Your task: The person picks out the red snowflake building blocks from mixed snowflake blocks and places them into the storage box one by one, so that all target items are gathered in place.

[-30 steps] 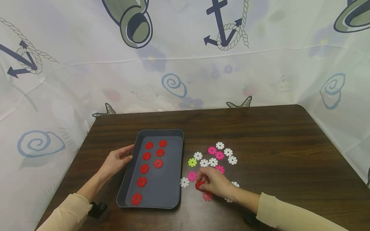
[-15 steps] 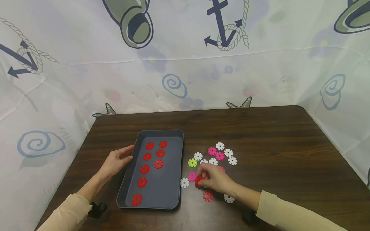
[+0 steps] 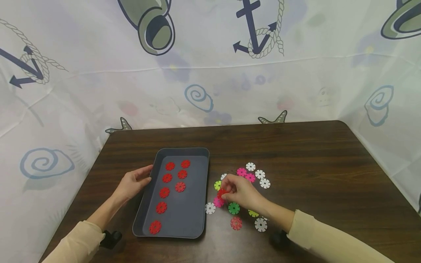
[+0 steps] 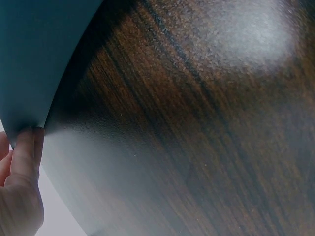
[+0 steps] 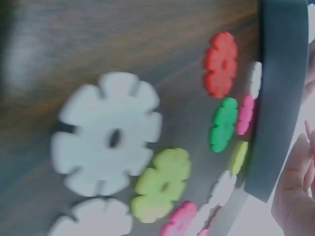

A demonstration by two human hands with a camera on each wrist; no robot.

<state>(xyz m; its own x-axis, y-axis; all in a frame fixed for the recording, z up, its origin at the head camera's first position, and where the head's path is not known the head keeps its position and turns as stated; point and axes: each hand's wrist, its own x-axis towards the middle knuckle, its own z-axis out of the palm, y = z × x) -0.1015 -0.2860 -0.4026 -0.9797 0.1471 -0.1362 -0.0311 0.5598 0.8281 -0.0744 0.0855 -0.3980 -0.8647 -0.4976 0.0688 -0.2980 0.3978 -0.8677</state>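
At its left rim my left hand (image 3: 132, 183) holds the dark grey baking tray (image 3: 194, 219), thumb and fingers at the edge; the left wrist view shows fingertips (image 4: 27, 135) against the tray's wall. Notched red plastic discs (image 3: 155, 227) lie flat inside the tray in two columns. Between thumb and fingertips my right hand (image 3: 245, 191) pinches a red disc (image 3: 222, 193), just right of the tray and over the loose discs. A pink disc (image 3: 218, 202) and a green disc (image 3: 234, 208) lie close below it, and the hand covers part of the pile.
Loose white discs (image 3: 264, 183), pink discs (image 3: 250, 178) and yellow-green discs (image 3: 217, 185) are scattered right of the tray. One paler red disc (image 3: 236, 223) lies near the front. The dark wooden table (image 3: 329, 164) meets a patterned cloth (image 3: 312, 84) behind.
My right hand has lifted slightly away toward the back with the red disc, uncovering the green disc and a yellow-green one. My left hand and the tray have stayed put.
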